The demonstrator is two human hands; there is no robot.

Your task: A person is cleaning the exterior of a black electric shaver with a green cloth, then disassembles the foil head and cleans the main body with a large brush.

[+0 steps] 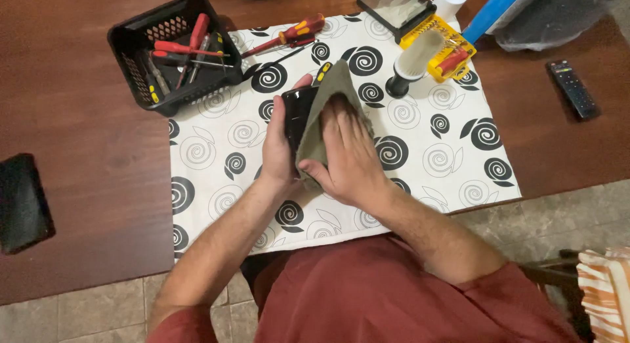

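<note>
Over a spiral-patterned mat, the left hand grips a black phone; the right hand presses a grey cloth onto it, tool basket and brush nearby.

Basket: black plastic mesh basket holding red-handled screwdrivers
Mat: white cloth mat with black spirals on the brown wooden counter
Brush: black-handled pale-bristled brush
Far right: black remote control
Left edge: flat black slab
</note>
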